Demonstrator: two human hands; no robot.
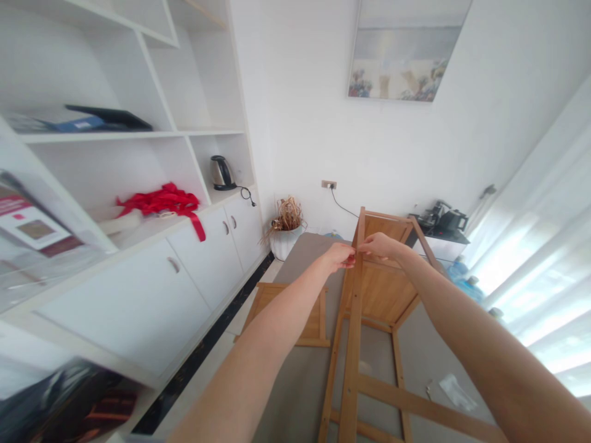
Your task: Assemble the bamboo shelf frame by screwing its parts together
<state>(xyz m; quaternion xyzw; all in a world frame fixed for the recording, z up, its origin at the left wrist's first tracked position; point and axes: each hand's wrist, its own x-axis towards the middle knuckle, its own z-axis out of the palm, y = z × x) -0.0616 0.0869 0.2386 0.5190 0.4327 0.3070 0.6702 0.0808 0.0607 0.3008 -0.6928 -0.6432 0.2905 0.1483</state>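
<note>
a loose wooden panel [286,311] lies at the left edge of the grey counter [305,369]. the left hand [339,256] and right hand [381,245] meet on the wooden frame [354,344] resting there, each grip pinched shut at its upright. so high a hold could, i judge, let the frame twist or slide into the panel.

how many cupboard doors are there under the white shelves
3, in a row along the left wall: the large nearest door, the middle door, and the farthest door beside the plant pot. More may sit out of frame nearer the camera.
</note>
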